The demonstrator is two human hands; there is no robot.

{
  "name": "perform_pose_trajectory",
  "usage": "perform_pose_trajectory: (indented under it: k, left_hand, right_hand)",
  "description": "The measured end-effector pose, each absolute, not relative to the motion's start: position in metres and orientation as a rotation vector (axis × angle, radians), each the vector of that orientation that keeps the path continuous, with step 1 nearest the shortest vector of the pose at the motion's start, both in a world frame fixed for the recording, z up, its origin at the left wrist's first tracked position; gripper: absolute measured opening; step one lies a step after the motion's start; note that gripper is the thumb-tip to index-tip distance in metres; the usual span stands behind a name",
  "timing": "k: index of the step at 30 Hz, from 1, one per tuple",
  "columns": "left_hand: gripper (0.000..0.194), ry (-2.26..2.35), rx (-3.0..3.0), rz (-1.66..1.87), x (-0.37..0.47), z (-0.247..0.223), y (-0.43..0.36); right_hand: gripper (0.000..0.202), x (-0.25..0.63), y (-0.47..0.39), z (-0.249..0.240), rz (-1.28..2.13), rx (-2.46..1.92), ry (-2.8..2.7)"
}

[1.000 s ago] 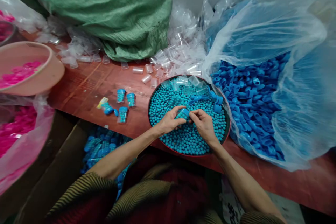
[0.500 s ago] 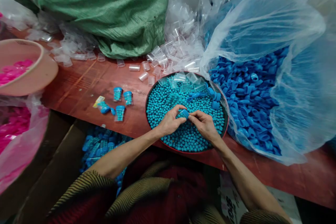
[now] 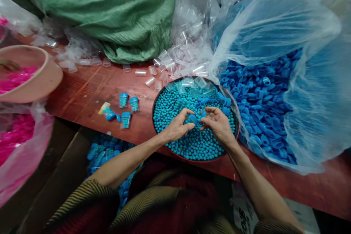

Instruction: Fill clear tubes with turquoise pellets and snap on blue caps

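Over a round tray (image 3: pixel 155 126) full of turquoise beads (image 3: pixel 201 146), my left hand (image 3: pixel 178 127) grips a small clear cup with a blue lid (image 3: pixel 193 119) between thumb and fingers. Just right of it, apart from the cup, my right hand (image 3: pixel 218 124) pinches a small blue plastic piece (image 3: pixel 203 113). Clear cups (image 3: pixel 188 81) and blue caps (image 3: pixel 226 101) lie on the beads at the tray's far side. Left of the tray, several bead-filled cups with blue lids (image 3: pixel 125 120) stand on the red table (image 3: pixel 90 98).
At right, a plastic bag (image 3: pixel 309 98) holds blue pieces. Clear cups (image 3: pixel 178 58) are heaped behind the tray beside a green sack (image 3: pixel 109 11). A pink basin (image 3: pixel 41 76) at left holds pink pieces, with another person's hand (image 3: pixel 9 65) in it.
My right hand has drawn back rightward from the cup, holding a blue piece. My left hand has hardly moved. Another person's hand has appeared in the pink basin.
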State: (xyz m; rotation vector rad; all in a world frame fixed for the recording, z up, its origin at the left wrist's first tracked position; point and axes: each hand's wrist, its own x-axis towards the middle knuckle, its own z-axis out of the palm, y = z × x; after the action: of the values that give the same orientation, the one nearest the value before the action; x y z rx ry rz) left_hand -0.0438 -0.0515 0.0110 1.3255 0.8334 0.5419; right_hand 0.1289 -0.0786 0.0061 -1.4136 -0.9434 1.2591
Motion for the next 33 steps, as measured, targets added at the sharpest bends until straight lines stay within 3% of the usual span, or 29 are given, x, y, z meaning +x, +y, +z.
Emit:
perform_pose_trajectory:
  k: [3,7,12,14,24,29,33]
  left_hand:
    - [0.036,0.849,1.333,0.530,-0.042,0.012,-0.054]
    - [0.052,0.894,1.321,0.571,-0.040,0.013,-0.059]
    - [0.045,0.883,1.402,0.724,-0.038,0.012,-0.058]
    - [0.039,0.894,1.382,0.749,-0.037,0.013,-0.058]
    - [0.024,1.098,1.393,0.689,-0.034,0.017,-0.070]
    - [0.032,1.238,1.722,0.519,-0.071,0.024,-0.064]
    - [0.041,1.639,1.904,0.488,-0.130,0.033,-0.044]
  right_hand:
    - [0.036,0.127,-0.079,0.007,1.226,-1.444,-1.016]
    - [0.030,0.127,-0.086,0.013,1.051,-1.477,-1.433]
    - [0.072,0.115,-0.097,0.011,0.772,-1.516,-1.851]
    - [0.077,0.108,-0.100,0.007,0.682,-1.533,-1.900]
    - [0.074,0.094,-0.107,-0.013,0.423,-1.587,-1.984]
    - [0.072,0.089,-0.112,-0.009,0.549,-1.588,-2.158]
    - [0.040,0.109,-0.104,-0.008,0.571,-1.570,-2.103]
